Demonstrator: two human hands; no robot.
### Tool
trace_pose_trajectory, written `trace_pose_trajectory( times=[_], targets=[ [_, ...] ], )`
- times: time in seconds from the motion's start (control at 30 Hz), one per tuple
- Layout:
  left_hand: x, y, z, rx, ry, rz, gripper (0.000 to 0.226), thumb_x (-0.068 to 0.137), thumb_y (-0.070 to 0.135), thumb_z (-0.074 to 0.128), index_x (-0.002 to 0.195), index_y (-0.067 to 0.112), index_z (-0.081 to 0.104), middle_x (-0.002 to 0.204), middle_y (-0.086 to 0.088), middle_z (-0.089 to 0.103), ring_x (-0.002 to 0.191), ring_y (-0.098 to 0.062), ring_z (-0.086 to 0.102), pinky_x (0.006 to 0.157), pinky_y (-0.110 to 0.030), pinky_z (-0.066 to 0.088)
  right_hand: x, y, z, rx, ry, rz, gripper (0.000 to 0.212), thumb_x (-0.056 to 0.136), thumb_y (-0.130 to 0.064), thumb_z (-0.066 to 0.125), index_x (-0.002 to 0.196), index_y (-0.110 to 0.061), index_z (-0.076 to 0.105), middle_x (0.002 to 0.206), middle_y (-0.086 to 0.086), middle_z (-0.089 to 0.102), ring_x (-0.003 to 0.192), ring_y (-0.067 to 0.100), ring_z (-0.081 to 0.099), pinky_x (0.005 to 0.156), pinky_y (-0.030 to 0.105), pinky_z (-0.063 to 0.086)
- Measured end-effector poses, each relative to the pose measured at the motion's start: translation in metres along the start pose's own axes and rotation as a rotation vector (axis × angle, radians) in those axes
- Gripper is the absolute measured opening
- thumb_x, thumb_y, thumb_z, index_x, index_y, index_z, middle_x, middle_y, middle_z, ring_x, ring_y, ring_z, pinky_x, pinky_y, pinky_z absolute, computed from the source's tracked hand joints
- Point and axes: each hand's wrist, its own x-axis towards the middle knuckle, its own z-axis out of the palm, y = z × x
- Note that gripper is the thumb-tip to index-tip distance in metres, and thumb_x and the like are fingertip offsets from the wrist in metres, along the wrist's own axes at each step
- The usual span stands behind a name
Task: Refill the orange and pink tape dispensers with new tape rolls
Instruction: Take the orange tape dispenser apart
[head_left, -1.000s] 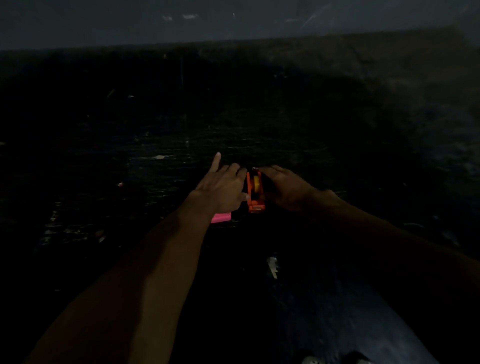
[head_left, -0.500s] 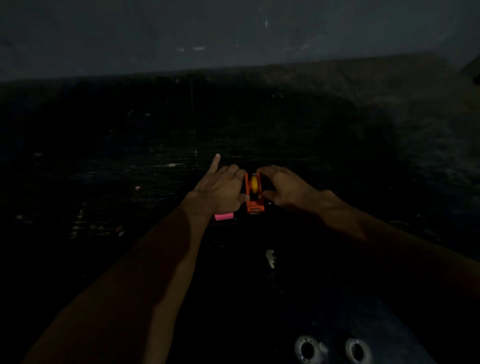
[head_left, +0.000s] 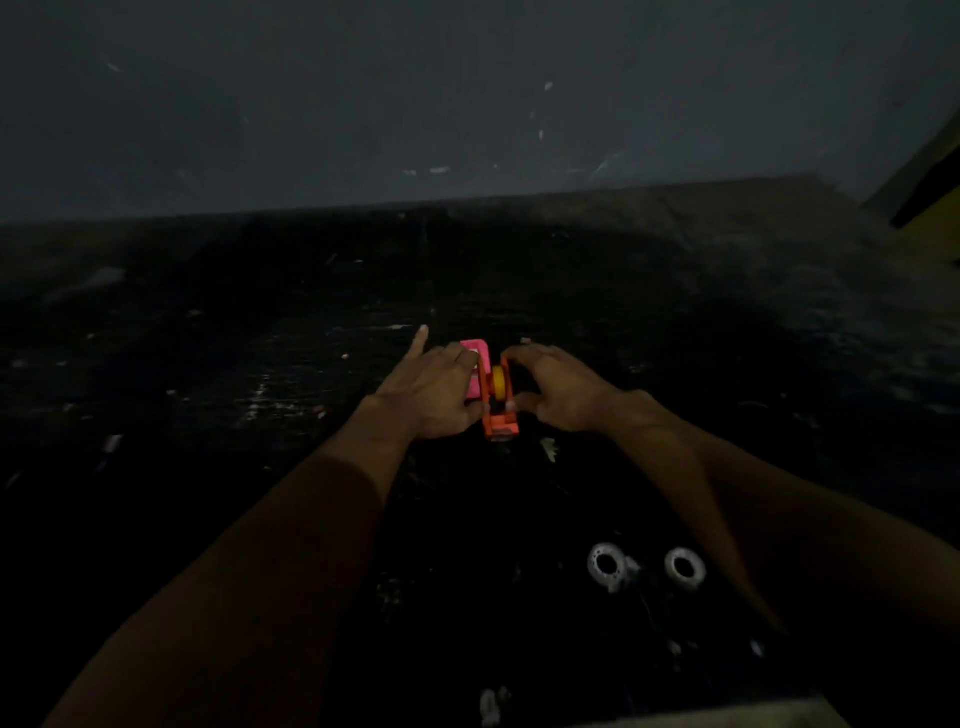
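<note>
Bracing the orange dispenser (head_left: 500, 415) with my left hand (head_left: 434, 392), fingers spread, I keep it steady. My right hand (head_left: 558, 387) curls half-closed beside the yellow roll (head_left: 500, 383); I cannot tell whether it grips.

Dim light here, a dark, scuffed, speckled floor (head_left: 311, 395) running back to a plain grey wall (head_left: 467, 104)

Dark, scratched table surface (head_left: 675, 322) across the middle of the frame, with pale flecks. Grey wall (head_left: 467, 93) along the top. Small whitish scrap (head_left: 548, 448) near the centre. Yellowish edge (head_left: 935, 208) at upper right, too dim to identify.
</note>
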Motion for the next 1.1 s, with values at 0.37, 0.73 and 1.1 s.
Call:
trace_pose_trajectory(
  times=[0.37,0.73,1.1],
  targets=[
    [-0.108,0.032,0.079,-0.072,-0.173,0.008,0.070,0.085,0.054,0.051,0.140,0.015,0.035,0.138,-0.009,0.046,0.129,-0.025,0.046,0.118,-0.054,-0.003,-0.085,-0.031,0.110,0.038,-0.120,0.125,0.066,0.084,-0.030,0.066,0.141,-0.021,0.035,0.140,0.006,0.044,0.128,0.021,0.043,0.110,0.037,0.034],
    [-0.103,0.052,0.129,-0.324,-0.232,-0.037,0.072,0.086,0.046,0.056,0.145,0.015,0.031,0.142,-0.009,0.044,0.134,-0.022,0.040,0.122,-0.043,0.005,-0.092,0.003,0.149,0.056,-0.096,0.123,0.060,0.083,-0.025,0.067,0.137,-0.018,0.042,0.134,0.009,0.049,0.123,0.025,0.049,0.100,0.027,0.036],
    [-0.100,0.051,0.138,-0.596,-0.204,-0.146,0.061,0.076,0.043,0.068,0.130,0.026,0.046,0.120,-0.002,0.058,0.111,-0.019,0.056,0.097,-0.036,0.047,-0.088,0.018,0.154,0.110,-0.139,0.100,0.077,0.077,-0.029,0.074,0.143,-0.016,0.036,0.142,0.010,0.045,0.126,0.025,0.048,0.104,0.029,0.036]
  ],
)
